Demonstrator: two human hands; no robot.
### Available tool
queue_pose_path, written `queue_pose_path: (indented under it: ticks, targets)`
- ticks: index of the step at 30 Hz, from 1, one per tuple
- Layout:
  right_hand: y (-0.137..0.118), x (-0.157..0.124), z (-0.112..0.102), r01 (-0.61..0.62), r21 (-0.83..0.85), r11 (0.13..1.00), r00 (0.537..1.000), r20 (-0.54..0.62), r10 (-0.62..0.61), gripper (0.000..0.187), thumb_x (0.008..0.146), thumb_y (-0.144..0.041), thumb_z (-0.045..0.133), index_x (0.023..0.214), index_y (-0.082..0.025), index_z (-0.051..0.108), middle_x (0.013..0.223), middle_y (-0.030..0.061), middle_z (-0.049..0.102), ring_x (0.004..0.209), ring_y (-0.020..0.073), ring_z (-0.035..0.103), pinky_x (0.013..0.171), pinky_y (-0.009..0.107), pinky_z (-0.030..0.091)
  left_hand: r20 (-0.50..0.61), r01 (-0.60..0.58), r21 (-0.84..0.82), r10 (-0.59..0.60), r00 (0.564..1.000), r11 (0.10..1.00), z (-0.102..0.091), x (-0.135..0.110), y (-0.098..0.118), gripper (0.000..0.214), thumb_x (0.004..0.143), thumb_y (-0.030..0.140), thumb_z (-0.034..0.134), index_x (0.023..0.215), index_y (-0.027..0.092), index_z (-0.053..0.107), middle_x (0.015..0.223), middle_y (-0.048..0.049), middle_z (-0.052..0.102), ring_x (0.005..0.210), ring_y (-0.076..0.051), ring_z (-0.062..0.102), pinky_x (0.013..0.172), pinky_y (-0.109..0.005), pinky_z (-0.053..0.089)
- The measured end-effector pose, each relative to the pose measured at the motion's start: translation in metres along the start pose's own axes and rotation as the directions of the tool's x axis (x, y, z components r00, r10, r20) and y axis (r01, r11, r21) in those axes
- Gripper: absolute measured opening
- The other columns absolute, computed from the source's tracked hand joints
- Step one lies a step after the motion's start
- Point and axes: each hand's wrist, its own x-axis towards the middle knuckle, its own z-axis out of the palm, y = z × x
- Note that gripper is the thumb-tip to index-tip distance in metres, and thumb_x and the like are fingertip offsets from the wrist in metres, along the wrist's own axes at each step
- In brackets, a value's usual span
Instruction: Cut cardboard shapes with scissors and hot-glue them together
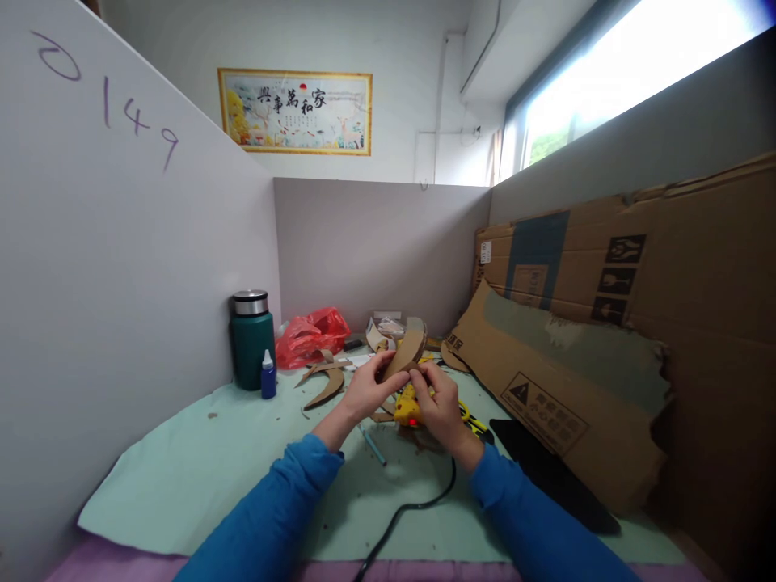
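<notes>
Both hands meet over the middle of the table and pinch a curved brown cardboard strip (407, 349) held upright above it. My left hand (367, 390) grips its lower left part with closed fingers. My right hand (441, 402) pinches its lower right end. Just below the hands lies a yellow glue gun (408, 409) with a red light, its black cord (418, 501) running toward me. A blue pen (372, 444) lies on the pale green mat (200, 477) under my left wrist.
A dark green flask (250, 339) and a small blue bottle (267, 376) stand at the left by the white partition. A red plastic bag (312, 334) and loose cardboard cutouts (326, 380) lie behind. Large cardboard sheets (575, 380) lean on the right wall above a black flat piece (546, 477).
</notes>
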Motion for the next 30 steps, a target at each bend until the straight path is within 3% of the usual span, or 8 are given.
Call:
queue_pose_path:
  ticks: [11, 20, 30]
  targets:
    - [0.0023, 0.0033, -0.0015, 0.053, -0.051, 0.997, 0.998, -0.020, -0.054, 0.017, 0.090, -0.027, 0.051, 0.074, -0.020, 0.053, 0.068, -0.0014, 0.051, 0.062, 0.0119, 0.047, 0.060, 0.025, 0.036, -0.039, -0.058, 0.195, 0.067, 0.997, 0.979, -0.0038, 0.0007, 0.0024, 0.061, 0.076, 0.048, 0.064, 0.126, 0.014, 0.054, 0.123, -0.0129, 0.061, 0.112, -0.026, 0.057, 0.097, -0.037, 0.044]
    - [0.0005, 0.0045, -0.0044, 0.025, -0.058, 0.998, 0.998, -0.057, -0.028, 0.017, 0.090, -0.027, 0.051, 0.076, -0.019, 0.055, 0.068, -0.0007, 0.053, 0.062, 0.0127, 0.048, 0.060, 0.026, 0.037, -0.011, -0.039, 0.194, 0.042, 0.999, 0.980, -0.0038, 0.0022, 0.0000, 0.072, 0.067, 0.046, 0.073, 0.127, 0.013, 0.052, 0.123, -0.0127, 0.061, 0.111, -0.027, 0.058, 0.096, -0.037, 0.046]
    - [-0.0011, 0.0041, -0.0050, 0.021, -0.046, 0.999, 0.999, -0.048, -0.024, 0.013, 0.089, -0.028, 0.051, 0.080, -0.020, 0.055, 0.070, -0.0004, 0.055, 0.063, 0.0128, 0.049, 0.060, 0.026, 0.038, -0.044, -0.088, 0.193, 0.098, 0.994, 0.977, -0.0040, 0.0007, 0.0082, 0.069, 0.071, 0.043, 0.070, 0.131, 0.015, 0.051, 0.126, -0.0130, 0.059, 0.115, -0.028, 0.055, 0.101, -0.040, 0.041]
